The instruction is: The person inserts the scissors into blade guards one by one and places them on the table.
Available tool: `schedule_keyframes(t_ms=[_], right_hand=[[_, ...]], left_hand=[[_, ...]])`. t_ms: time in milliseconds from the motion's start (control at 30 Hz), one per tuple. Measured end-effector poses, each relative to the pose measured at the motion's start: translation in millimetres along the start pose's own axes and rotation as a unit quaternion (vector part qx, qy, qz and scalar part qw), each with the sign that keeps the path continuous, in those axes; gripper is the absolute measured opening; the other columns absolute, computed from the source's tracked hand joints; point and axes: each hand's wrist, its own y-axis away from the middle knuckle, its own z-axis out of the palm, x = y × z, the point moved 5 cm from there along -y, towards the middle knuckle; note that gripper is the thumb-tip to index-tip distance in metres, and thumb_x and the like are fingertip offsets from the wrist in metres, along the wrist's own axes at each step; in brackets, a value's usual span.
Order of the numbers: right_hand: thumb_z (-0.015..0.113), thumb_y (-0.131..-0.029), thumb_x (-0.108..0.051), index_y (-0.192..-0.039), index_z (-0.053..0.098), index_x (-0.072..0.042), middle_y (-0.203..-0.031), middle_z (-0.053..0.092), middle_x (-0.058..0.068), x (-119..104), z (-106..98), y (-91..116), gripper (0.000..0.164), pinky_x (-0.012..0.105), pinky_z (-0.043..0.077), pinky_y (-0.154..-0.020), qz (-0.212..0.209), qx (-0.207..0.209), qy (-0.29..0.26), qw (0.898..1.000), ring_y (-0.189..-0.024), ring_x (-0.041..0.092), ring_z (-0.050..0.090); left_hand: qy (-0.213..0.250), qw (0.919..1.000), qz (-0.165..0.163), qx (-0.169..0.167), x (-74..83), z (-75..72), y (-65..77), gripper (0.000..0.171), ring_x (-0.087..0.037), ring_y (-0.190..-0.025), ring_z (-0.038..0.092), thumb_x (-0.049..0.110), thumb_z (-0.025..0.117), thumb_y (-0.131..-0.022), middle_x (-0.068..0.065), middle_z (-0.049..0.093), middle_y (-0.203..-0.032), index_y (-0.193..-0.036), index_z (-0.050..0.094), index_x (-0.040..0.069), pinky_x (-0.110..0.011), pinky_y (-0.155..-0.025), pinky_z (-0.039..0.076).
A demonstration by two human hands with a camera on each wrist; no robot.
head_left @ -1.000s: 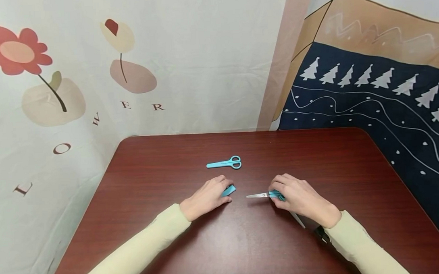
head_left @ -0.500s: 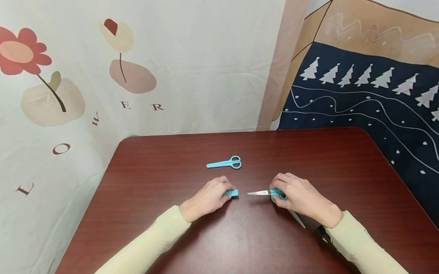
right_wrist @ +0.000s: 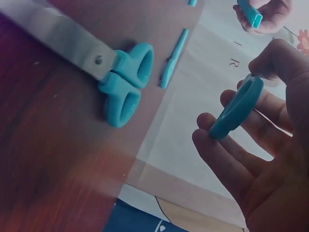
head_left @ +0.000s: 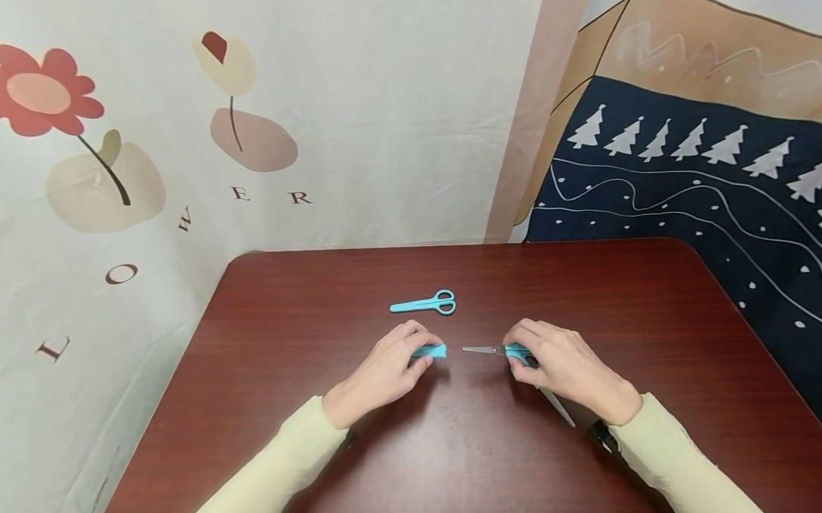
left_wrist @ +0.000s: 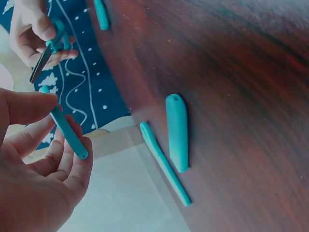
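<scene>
My left hand [head_left: 387, 363] pinches a light blue scissors sheath [left_wrist: 70, 133] between thumb and fingers, its open end facing right. Opposite it, my right hand [head_left: 564, 364] holds a pair of scissors by their blue handles [right_wrist: 239, 108]. Their closed metal blades [head_left: 482, 350] point left at the sheath, a small gap between the two. Below my right hand lies another pair of scissors [right_wrist: 77, 43], blades bare. A second sheath [left_wrist: 176, 133] rests on the table, hidden by my left hand in the head view.
Sheathed blue scissors [head_left: 419, 305] lie farther back on the brown table [head_left: 303, 290], handles to the right. Behind the table hang a pale flower-print cloth [head_left: 393, 136] and a dark cloth with white trees [head_left: 653, 188].
The sheath in my left hand has swung from a slant to nearly level, in line with the blades. Both hands have lifted slightly. The scissors on the table have stayed put.
</scene>
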Motion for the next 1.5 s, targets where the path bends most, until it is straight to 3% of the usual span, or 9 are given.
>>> schedule_keyframes(t_ms=[200,467,667,800,1100,1500], right_hand=[[0.077,-0.084,-0.017,-0.106,0.068,-0.019,-0.099,0.062,-0.01,-2.4,-3.4,-2.6,0.024,0.028,0.054,-0.065,0.008,0.016,-0.016,1.0,-0.078,0.005,0.055],[0.075,-0.084,-0.017,-0.106,0.07,-0.019,-0.104,0.062,-0.009,-6.7,-5.6,-7.1,0.023,0.03,0.055,-0.068,0.005,0.046,-0.029,0.998,-0.083,0.006,0.057],[0.077,-0.085,-0.013,-0.108,0.069,-0.017,-0.106,0.062,-0.009,-10.4,-5.0,-8.7,0.024,0.026,0.055,-0.068,-0.006,0.052,-0.057,0.997,-0.079,0.006,0.058],[0.078,-0.086,-0.012,-0.109,0.069,-0.015,-0.106,0.061,-0.007,-13.6,-4.8,-9.8,0.025,0.026,0.057,-0.069,-0.005,0.047,-0.07,0.996,-0.078,0.01,0.061],[0.084,-0.083,-0.012,-0.109,0.069,-0.012,-0.105,0.062,-0.003,-18.9,-5.4,-11.3,0.03,0.026,0.058,-0.069,-0.024,0.048,-0.068,0.996,-0.076,0.013,0.063],[0.083,-0.081,-0.014,-0.105,0.071,-0.013,-0.102,0.065,-0.004,-25.4,-4.5,-12.3,0.027,0.027,0.056,-0.064,-0.056,0.077,-0.03,0.995,-0.075,0.006,0.06]], left_hand=[[0.009,0.9997,-0.01,0.021,2.4,-6.9,5.7,0.021,-0.014,-0.088,0.055,0.004,0.071,-0.094,0.003,0.061,-0.104,-0.114,0.073,0.011,-0.029,-0.078,0.048],[0.036,0.9968,-0.048,0.053,-0.2,-13.9,14.2,0.025,-0.015,-0.084,0.058,0.005,0.073,-0.095,0.003,0.062,-0.11,-0.119,0.076,0.012,-0.027,-0.072,0.048],[0.035,0.9958,-0.036,0.076,0.8,-17.7,15.8,0.028,-0.002,-0.067,0.055,0.003,0.076,-0.092,0.001,0.063,-0.109,-0.12,0.076,0.009,-0.024,-0.067,0.048],[0.051,0.9953,-0.033,0.076,1.2,-17.6,16.6,0.03,0.002,-0.065,0.054,0.003,0.077,-0.092,0.001,0.063,-0.109,-0.122,0.076,0.007,-0.024,-0.066,0.05],[0.084,0.992,-0.041,0.085,-0.3,-16.5,18.9,0.029,-0.002,-0.071,0.058,0.002,0.077,-0.092,0.001,0.065,-0.111,-0.12,0.076,0.009,-0.022,-0.067,0.054],[0.056,0.9942,-0.017,0.09,3.1,-15.6,18.8,0.027,-0.01,-0.08,0.058,0.002,0.079,-0.09,0.001,0.066,-0.108,-0.116,0.077,0.009,-0.024,-0.068,0.048]])
